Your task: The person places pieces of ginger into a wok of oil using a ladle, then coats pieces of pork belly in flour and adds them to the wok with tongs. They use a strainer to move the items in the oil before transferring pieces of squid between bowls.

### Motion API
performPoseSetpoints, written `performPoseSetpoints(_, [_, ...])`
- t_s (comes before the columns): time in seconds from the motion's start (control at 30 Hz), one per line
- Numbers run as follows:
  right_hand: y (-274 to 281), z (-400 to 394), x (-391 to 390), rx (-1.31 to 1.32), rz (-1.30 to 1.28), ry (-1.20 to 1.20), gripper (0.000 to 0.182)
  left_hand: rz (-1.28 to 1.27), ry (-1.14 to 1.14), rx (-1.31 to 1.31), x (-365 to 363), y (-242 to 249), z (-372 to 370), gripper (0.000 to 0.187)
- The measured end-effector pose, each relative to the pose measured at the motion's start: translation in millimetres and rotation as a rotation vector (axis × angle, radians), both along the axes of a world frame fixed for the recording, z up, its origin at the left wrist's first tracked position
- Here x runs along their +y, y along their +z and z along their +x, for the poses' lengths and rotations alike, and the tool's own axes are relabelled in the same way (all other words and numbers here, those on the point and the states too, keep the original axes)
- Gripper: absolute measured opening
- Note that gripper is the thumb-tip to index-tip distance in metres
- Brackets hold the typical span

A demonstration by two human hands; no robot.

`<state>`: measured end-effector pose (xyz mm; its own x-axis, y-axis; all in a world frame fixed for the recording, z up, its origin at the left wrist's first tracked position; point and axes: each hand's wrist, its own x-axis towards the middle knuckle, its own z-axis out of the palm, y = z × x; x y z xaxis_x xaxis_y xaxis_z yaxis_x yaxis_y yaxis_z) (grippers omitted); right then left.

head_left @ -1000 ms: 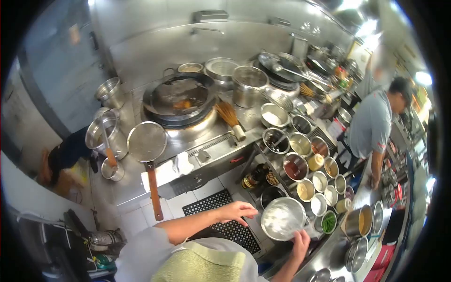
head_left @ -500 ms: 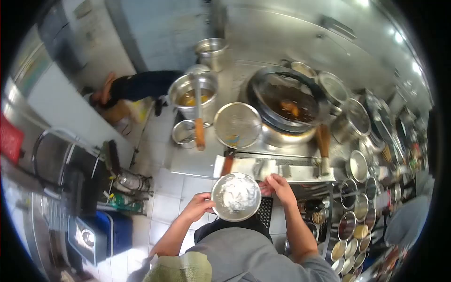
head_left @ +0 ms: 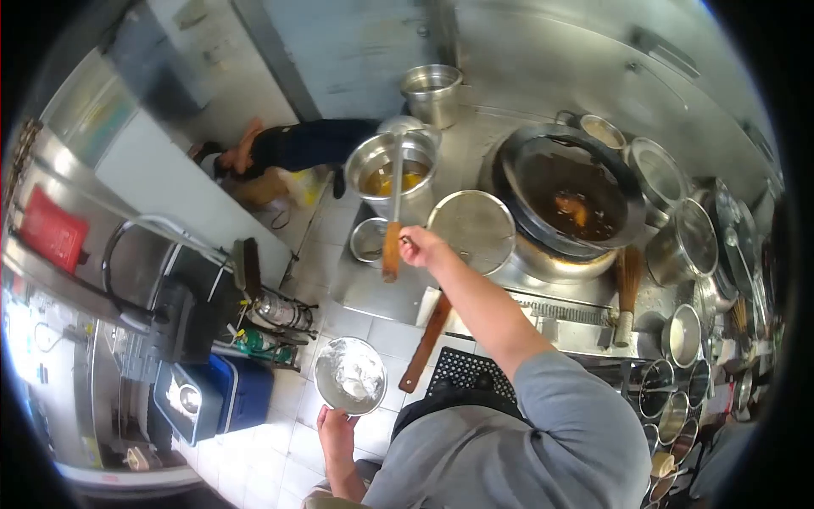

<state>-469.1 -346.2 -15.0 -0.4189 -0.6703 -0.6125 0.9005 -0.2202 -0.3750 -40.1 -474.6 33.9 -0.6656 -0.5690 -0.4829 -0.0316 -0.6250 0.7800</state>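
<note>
While your left hand (head_left: 337, 428) supports the bowl (head_left: 327, 388), note the steel counter (head_left: 360, 290), which carries the wok (head_left: 628, 204) in front of a metal wall (head_left: 543, 59). Dark liquid and a browned piece (head_left: 577, 209) lie inside the wok. Left of the wok are the round strainer (head_left: 471, 231), then a large pot (head_left: 417, 202) of yellowish liquid and a small pot (head_left: 368, 254). Nearer you than the wok lie the tiled floor (head_left: 326, 327) and a black perforated mat (head_left: 471, 369); well left of it are a blue box (head_left: 248, 394) and another person (head_left: 297, 146) in dark clothing.

Compared with the earlier frame, the bowl has moved left, farther from the wok, and is now carried by one hand. Your right hand (head_left: 417, 248) has reached forward to the ladle (head_left: 396, 182).

The bowl, holding white material, is over the floor, left of and nearer you than the wok. Its opening faces up; being round, it shows no long axis. The ladle's long axis runs from the large pot toward you, wooden end nearest.

Your left fingers are closed on the bowl's near rim. Your right fingers are drawn in beside the ladle's wooden end; whether they grip anything appears uncertain at this size.
</note>
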Motion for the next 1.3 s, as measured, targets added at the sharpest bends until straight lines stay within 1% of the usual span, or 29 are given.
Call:
performPoseSetpoints(0.03, [-7.6,-1.8,2.7,-0.084,-0.101,0.022,0.022,-0.076,-0.015,-0.014,9.9,5.1,-4.0,0.017])
performPoseSetpoints(0.07, [-17.1,0.0,7.2,-0.165,-0.208,0.039,0.023,-0.034,-0.024,0.014,14.7,5.6,-7.5,0.018])
performPoseSetpoints(0.13, [-2.8,22.2,30.2,-0.248,-0.291,0.005,0.024,0.048,-0.047,0.064,19.3,5.1,-13.7,0.021])
performPoseSetpoints(0.2, [3.8,50.7,64.9,-0.144,-0.35,-0.037,0.019,0.043,-0.132,0.09,24.2,3.2,-27.3,0.024])
performPoseSetpoints(0.3, [9.2,106.5,140.5,0.049,-0.398,-0.144,0.008,0.056,-0.23,0.08,32.0,4.7,-47.8,0.024])
performPoseSetpoints(0.33, [11.7,130.6,170.0,0.124,-0.407,-0.194,0.018,0.056,-0.272,0.074,36.5,7.4,-57.3,0.024])
performPoseSetpoints(0.4, [42.1,188.8,234.8,0.361,-0.399,-0.191,0.047,0.038,-0.379,0.054,37.7,4.2,-73.9,0.022])
performPoseSetpoints(0.47, [58.9,227.9,258.4,0.438,-0.236,-0.345,0.058,0.012,-0.497,0.026,36.3,-11.2,-89.7,0.019])
performPoseSetpoints(0.5, [42.4,232.1,265.3,0.442,-0.193,-0.394,0.06,0.05,-0.554,0.046,48.5,0.2,-102.7,0.017])
performPoseSetpoints(0.57, [9.4,240.3,279.3,0.452,-0.104,-0.489,0.066,0.064,-0.662,0.055,55.1,-10.1,-127.2,0.02])
performPoseSetpoints(0.6, [0.0,239.2,284.4,0.432,-0.121,-0.534,0.062,0.069,-0.718,0.061,59.9,-13.5,-138.0,0.022])
performPoseSetpoints(0.63, [19.3,247.0,287.0,0.44,0.095,-0.564,0.054,0.065,-0.76,0.071,66.5,-9.2,-145.9,0.024])
performPoseSetpoints(0.67, [17.9,254.3,297.4,0.492,0.207,-0.603,0.044,0.059,-0.804,0.083,73.1,-3.6,-155.1,0.026])
performPoseSetpoints(0.73, [23.6,272.2,317.5,0.506,0.414,-0.596,0.036,0.088,-0.864,0.128,92.2,2.1,-173.5,0.03])
performPoseSetpoints(0.77, [29.0,281.4,319.0,0.476,0.564,-0.625,0.033,0.115,-0.88,0.143,98.9,2.9,-178.0,0.031])
performPoseSetpoints(0.8, [10.2,287.6,328.2,0.518,0.618,-0.607,0.035,0.134,-0.902,0.151,98.2,1.6,-177.8,0.033])
performPoseSetpoints(0.87, [8.5,301.6,330.4,0.553,0.79,-0.617,0.036,0.122,-0.965,0.146,90.6,-11.2,-182.0,0.032])
performPoseSetpoints(0.9, [1.5,307.4,335.4,0.593,0.824,-0.618,0.037,0.119,-0.97,0.137,92.2,-7.1,-180.6,0.032])
performPoseSetpoints(1.0, [-13.5,326.3,347.3,0.597,0.891,-0.602,0.036,0.135,-0.951,0.103,88.7,-8.7,-171.6,0.03])
performPoseSetpoints(1.07, [-23.0,328.8,358.5,0.643,1.033,-0.519,0.032,0.121,-0.93,0.073,83.0,-9.2,-163.3,0.029])
performPoseSetpoints(1.17, [-31.4,307.8,379.8,0.801,1.276,-0.384,0.03,0.08,-0.908,0.044,82.4,-10.4,-156.7,0.029])
performPoseSetpoints(1.23, [-27.9,277.1,389.5,0.922,1.433,-0.277,0.028,0.078,-0.889,0.027,80.8,-14.0,-150.7,0.029])
performPoseSetpoints(1.27, [-30.8,257.5,396.7,1.003,1.502,-0.271,0.029,0.073,-0.871,0.022,82.9,-14.4,-147.7,0.029])
performPoseSetpoints(1.3, [-62.9,232.3,412.6,1.201,1.62,-0.237,0.03,0.066,-0.854,0.019,85.7,-13.2,-145.0,0.029])
